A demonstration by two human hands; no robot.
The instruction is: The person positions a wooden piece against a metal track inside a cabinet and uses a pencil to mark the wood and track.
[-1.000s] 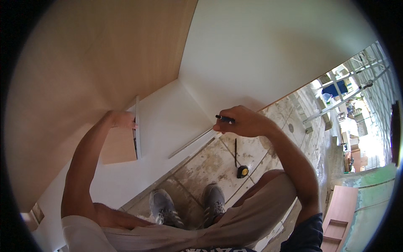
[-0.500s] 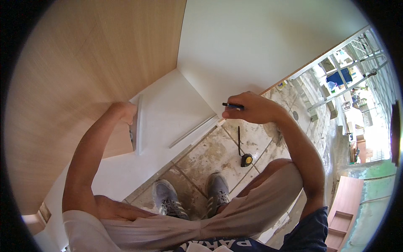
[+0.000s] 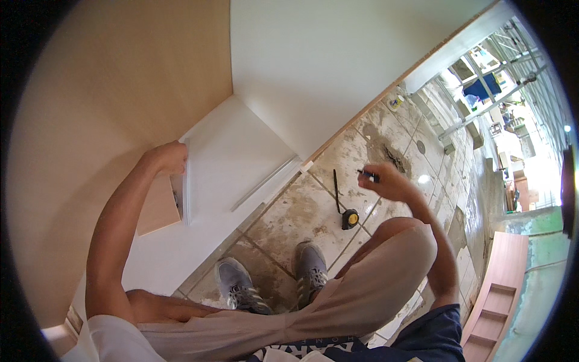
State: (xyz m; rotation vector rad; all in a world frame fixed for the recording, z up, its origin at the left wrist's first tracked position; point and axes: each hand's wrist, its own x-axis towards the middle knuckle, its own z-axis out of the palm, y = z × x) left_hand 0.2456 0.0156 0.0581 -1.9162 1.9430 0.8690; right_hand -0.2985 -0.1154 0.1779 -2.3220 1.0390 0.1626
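My left hand (image 3: 170,158) is closed at the upper end of a small light-wood piece (image 3: 158,208) edged by a white strip (image 3: 186,193). The fingertips are partly hidden there. This piece sits against a tall wood-grain panel (image 3: 126,78), above a white board (image 3: 241,136). On the white board lies a thin metal rail (image 3: 265,183). Over the tiled floor, my right hand (image 3: 389,182) is closed around a dark pen (image 3: 368,175), apart from the panels. A black and yellow tape measure (image 3: 350,219) rests on the tiles below it, its dark strap stretched out.
A tall white panel (image 3: 325,66) with a raw brown edge rises ahead. My shoes (image 3: 310,265) stand on stained floor tiles (image 3: 277,223). At the right are metal scaffolding (image 3: 482,111) and a pinkish wooden piece with compartments (image 3: 497,283).
My right hand, still with the pen, has moved right and slightly down, away from the white panel's lower corner. My left hand keeps its hold. The whole view has shifted a little.
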